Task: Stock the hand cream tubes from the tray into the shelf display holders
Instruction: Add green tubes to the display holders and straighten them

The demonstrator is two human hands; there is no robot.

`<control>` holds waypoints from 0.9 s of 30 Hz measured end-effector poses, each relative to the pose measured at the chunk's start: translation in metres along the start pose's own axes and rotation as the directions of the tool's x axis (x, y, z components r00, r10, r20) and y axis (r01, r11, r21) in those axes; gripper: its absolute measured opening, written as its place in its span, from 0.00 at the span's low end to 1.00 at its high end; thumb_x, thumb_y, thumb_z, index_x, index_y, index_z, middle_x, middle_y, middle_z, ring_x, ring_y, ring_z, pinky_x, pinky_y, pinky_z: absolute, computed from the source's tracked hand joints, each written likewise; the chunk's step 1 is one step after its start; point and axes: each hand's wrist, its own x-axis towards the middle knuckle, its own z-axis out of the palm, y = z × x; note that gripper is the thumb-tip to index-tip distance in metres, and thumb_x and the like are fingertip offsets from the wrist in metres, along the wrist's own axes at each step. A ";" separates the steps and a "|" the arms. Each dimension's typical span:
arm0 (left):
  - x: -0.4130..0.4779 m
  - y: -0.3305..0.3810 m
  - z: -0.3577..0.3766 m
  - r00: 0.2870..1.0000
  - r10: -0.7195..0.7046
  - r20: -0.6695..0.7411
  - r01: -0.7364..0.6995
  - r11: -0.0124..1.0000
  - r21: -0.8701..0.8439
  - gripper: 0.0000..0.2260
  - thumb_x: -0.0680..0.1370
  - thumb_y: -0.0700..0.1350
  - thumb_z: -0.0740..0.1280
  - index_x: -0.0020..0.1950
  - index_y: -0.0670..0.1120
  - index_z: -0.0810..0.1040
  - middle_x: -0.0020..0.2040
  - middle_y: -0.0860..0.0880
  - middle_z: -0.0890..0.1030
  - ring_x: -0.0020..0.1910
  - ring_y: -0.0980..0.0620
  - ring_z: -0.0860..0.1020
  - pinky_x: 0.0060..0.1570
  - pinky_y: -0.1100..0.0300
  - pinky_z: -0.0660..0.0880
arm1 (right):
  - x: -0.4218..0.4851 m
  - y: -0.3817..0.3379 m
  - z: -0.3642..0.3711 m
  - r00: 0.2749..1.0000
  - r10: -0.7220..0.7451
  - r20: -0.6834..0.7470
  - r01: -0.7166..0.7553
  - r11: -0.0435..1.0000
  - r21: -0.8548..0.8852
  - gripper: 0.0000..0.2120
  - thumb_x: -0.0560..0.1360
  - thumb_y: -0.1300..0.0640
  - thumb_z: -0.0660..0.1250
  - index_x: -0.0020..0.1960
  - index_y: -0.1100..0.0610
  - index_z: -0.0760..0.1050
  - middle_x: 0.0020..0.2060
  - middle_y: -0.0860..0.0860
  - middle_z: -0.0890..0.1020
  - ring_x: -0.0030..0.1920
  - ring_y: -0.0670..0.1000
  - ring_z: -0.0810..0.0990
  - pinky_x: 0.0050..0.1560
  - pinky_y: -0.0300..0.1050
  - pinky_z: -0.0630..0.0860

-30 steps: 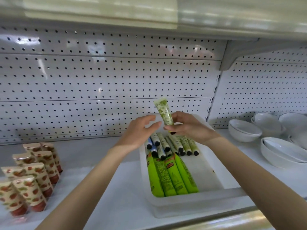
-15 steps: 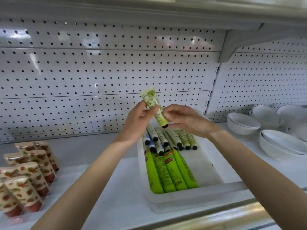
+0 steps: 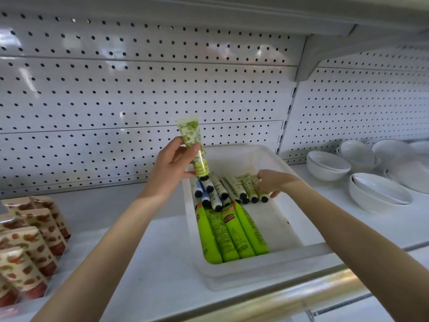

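Tube [image 3: 190,138]: pale green, leaf print, upright with the cap down, held just above the tray's far left corner and clear of the pile. Your left hand [image 3: 170,169] grip pinches it mid-body, thumb across the front.

Right hand [image 3: 272,182]: down in the tray [image 3: 246,277], fingers on the rightmost small tubes [image 3: 232,189]. Cannot tell whether that grip has closed on one.

Progress, as a judgement: well short of done.
- Red tubes [image 3: 34,238] stand in rows at the shelf's left edge, so that kind looks stocked.
- The small tubes lie heaped at the tray's far end, caps toward you.
- Four big tubes [image 3: 229,235], bright green, lie side by side along the tray's left wall.
- None of the green stock sits in holders, and no vacant holder shows in view.

Edges and room:
- The tray walls stand high around the pile, so lift tubes up before you go sideways.
- Bare shelf [image 3: 139,252] lies open between the red tubes and the tray. This is the widest lane for your left arm.
- The pegboard [image 3: 139,101] stands close behind the tray, with an upper shelf overhead.
- Bowls [image 3: 376,194] are stacked to the right, near your right forearm's outer side. Keep that elbow in.
- A metal rail [image 3: 290,296] runs along the front edge, under both arms.
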 end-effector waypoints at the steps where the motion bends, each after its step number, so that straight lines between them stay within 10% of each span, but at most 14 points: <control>1: -0.001 0.000 -0.001 1.000 -0.001 -0.002 0.001 1.000 -0.002 0.04 0.79 0.42 0.61 0.50 0.49 0.75 0.50 0.45 0.79 0.42 0.62 0.80 0.35 0.66 0.77 | 0.001 0.001 0.001 1.000 0.006 0.002 -0.006 1.000 0.019 0.21 0.78 0.63 0.57 0.70 0.63 0.60 0.65 0.59 0.69 0.57 0.57 0.77 0.54 0.49 0.79; 13: -0.008 -0.001 -0.004 0.999 -0.034 0.012 0.034 0.999 -0.004 0.05 0.78 0.43 0.61 0.52 0.48 0.75 0.46 0.51 0.83 0.43 0.58 0.82 0.35 0.63 0.78 | 0.004 0.003 0.002 1.000 0.011 0.029 -0.022 0.917 0.398 0.26 0.75 0.67 0.62 0.71 0.63 0.60 0.59 0.59 0.71 0.59 0.57 0.74 0.50 0.46 0.78; 18: -0.008 -0.004 -0.005 0.997 -0.068 -0.023 0.068 0.998 -0.010 0.05 0.79 0.45 0.61 0.50 0.50 0.76 0.40 0.54 0.84 0.40 0.57 0.82 0.36 0.61 0.79 | 0.002 -0.001 -0.001 0.998 -0.026 0.052 -0.002 0.881 0.474 0.15 0.77 0.62 0.65 0.62 0.67 0.71 0.40 0.56 0.71 0.37 0.49 0.70 0.40 0.43 0.78; 27: -0.012 -0.006 -0.001 0.975 -0.218 -0.040 0.211 0.968 -0.136 0.08 0.79 0.46 0.59 0.54 0.48 0.75 0.39 0.50 0.83 0.37 0.53 0.83 0.41 0.56 0.81 | -0.013 -0.020 -0.007 0.959 -0.266 0.098 0.157 0.786 0.597 0.22 0.74 0.61 0.69 0.65 0.57 0.65 0.64 0.58 0.73 0.58 0.57 0.75 0.59 0.47 0.73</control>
